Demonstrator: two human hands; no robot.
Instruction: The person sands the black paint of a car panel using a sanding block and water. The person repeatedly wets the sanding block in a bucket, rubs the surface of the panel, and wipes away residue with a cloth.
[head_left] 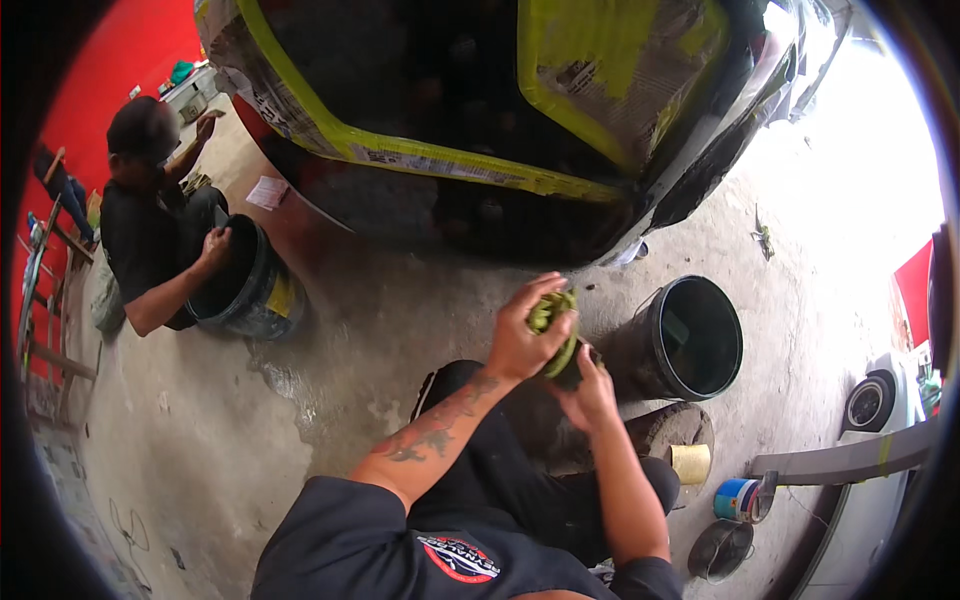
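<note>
My left hand (530, 330) is closed around a crumpled, loopy bundle of yellow-green material (552, 325), looking like used tape, in front of the car. My right hand (585, 395) is just below it, fingers closed on a dark piece (572, 368) at the bundle's lower side; whether the two pieces are joined I cannot make out. A dark bucket (690, 335) stands to the right of my hands. Above them is the dark car body (440, 90), masked with yellow tape and paper.
A co-worker (140, 250) crouches at left, gripping another bucket (260, 290). A person (60, 185) stands farther back beside a rack (55, 300). At right are a cylindrical yellow piece (690, 463), paint can (738, 500), metal pail (722, 550), grey bumper-like part (830, 462) and white car (870, 400).
</note>
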